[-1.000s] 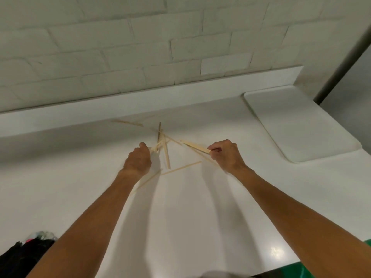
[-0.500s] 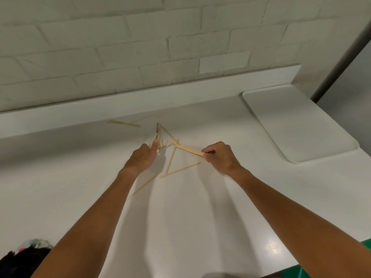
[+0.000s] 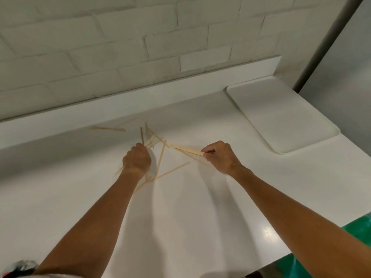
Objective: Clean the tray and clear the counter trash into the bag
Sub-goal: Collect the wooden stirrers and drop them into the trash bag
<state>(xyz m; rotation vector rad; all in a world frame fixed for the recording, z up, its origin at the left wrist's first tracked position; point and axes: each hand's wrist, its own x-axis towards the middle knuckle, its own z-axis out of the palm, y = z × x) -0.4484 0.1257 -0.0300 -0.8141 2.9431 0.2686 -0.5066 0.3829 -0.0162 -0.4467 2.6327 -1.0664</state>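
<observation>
Gathering sticks: left hand fingers curled round a small bundle of wooden sticks, right hand fingers pinching the end of a flat stick that points toward the left hand. Between the hands, loose sticks lie crossed on the surface. A lone stick lies beyond the left hand. Best to feed each piece into the left bundle with ends aligned, so none slips out. Tray sits bare, beyond and right of the right hand. Green thing by the right forearm may be the bag; cannot tell.
</observation>
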